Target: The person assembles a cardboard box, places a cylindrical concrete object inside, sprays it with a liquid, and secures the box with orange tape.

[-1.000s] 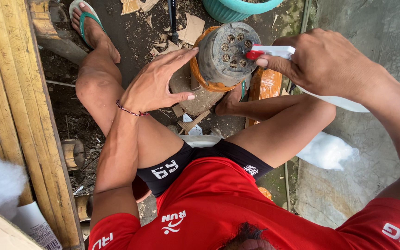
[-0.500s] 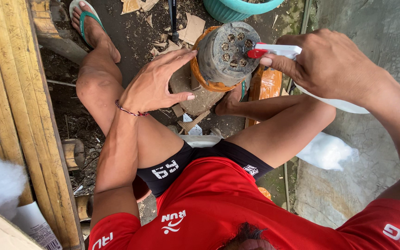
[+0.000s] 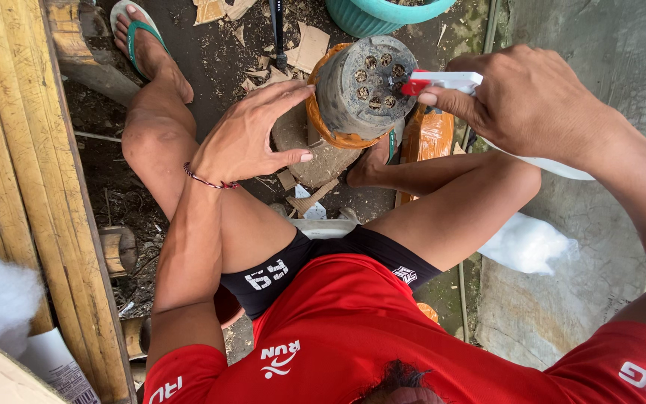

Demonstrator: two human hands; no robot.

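My right hand [image 3: 532, 101] covers most of the white spray bottle [image 3: 443, 81], so I see only its nozzle end and a sliver of its body below my wrist. The teal pot [image 3: 383, 13] is cut off by the top edge. The grey cylinder [image 3: 364, 86] hides most of the orange wrap under it, and I cannot tell what fills its small holes.

Pot [image 3: 364, 86] between hands; spray bottle [image 3: 450, 81] right of it, basin [image 3: 383, 11] beyond.
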